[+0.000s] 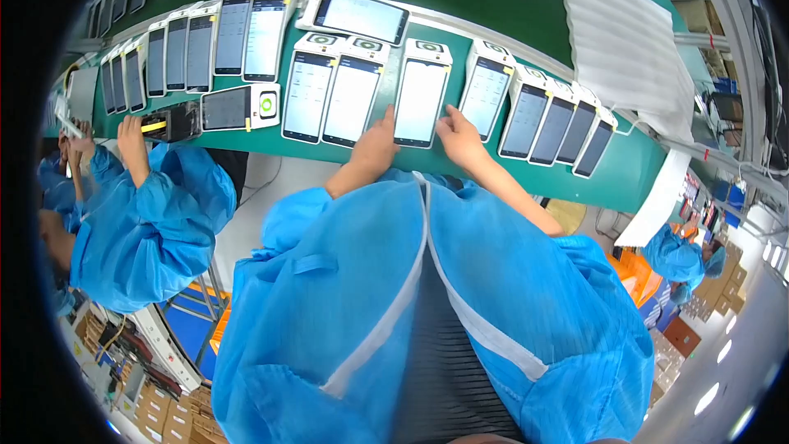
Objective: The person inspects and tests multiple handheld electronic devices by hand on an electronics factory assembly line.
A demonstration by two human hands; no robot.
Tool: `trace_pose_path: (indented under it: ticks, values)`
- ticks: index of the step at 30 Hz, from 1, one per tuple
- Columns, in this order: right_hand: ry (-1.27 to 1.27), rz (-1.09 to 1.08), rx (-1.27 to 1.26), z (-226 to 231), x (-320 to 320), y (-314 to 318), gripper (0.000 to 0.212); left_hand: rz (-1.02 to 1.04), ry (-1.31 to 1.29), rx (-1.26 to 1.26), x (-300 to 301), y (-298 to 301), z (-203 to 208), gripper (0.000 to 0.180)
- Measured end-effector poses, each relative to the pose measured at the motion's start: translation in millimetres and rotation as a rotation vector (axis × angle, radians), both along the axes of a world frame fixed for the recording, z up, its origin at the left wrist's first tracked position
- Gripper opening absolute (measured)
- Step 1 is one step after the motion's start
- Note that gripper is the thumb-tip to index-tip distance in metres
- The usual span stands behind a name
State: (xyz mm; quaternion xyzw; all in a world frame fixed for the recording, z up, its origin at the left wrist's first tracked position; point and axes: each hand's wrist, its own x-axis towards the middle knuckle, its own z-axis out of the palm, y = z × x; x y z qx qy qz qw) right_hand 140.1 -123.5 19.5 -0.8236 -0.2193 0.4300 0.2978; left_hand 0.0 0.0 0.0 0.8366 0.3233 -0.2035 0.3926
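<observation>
A white handheld payment terminal (421, 103) with a lit, mostly white screen and a green ring mark on its top end lies in front of me. My left hand (376, 144) is at its lower left edge, one finger stretched along its side. At the right edge is my right hand (462, 138), fingers loosely bent and one fingertip close to the casing. Neither hand is closed round the terminal; whether the fingertips touch it I cannot tell. Two similar terminals (352, 99) stand to the left, and another lit terminal (486, 92) is just right of my right hand.
More terminals (530, 119) line the green table (567, 185) on both sides; one lies sideways (362, 15) behind. White foam sheeting (620, 41) covers the far right. A co-worker in a blue gown (156, 222) sits at left, a hand (131, 144) by a dark box (174, 122).
</observation>
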Motion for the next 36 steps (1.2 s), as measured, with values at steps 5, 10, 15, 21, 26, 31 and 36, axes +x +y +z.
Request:
trace_pose_path:
  ticks: [5, 10, 15, 21, 26, 31, 36]
  values:
    - [-0.048, -0.257, 0.176, -6.9, 23.8, -18.3, 0.048, -0.074, -0.062, -0.082, 18.2, -8.8, 47.3, 0.076]
    - [-0.806, 0.208, 0.509, 53.4, 47.4, 38.2, 0.046, 0.240, -0.354, -0.108, 7.6, 52.4, 79.8, 0.056]
    - [-0.858, 0.209, 0.615, 39.0, 99.1, 120.9, 0.047, 0.589, -0.683, 0.291, 13.0, 126.2, 61.2, 0.046]
    - [-0.533, -0.059, 0.352, 38.8, 123.2, 227.6, 0.061, 0.434, -0.760, 0.456, 32.9, 158.5, 39.3, 0.058]
    - [-0.605, 0.012, 0.141, 12.7, 117.6, 290.5, 0.096, 0.447, -0.570, 0.346, 48.7, 158.7, 37.8, 0.067]
    - [-0.743, -0.028, -0.090, -2.6, 101.0, 324.3, 0.120, 0.425, -0.447, 0.168, 54.0, 176.3, 53.0, 0.068]
    - [-0.951, -0.013, 0.038, -11.6, 114.7, 331.9, 0.119, 0.310, -0.504, 0.326, 38.3, 151.4, 64.8, 0.061]
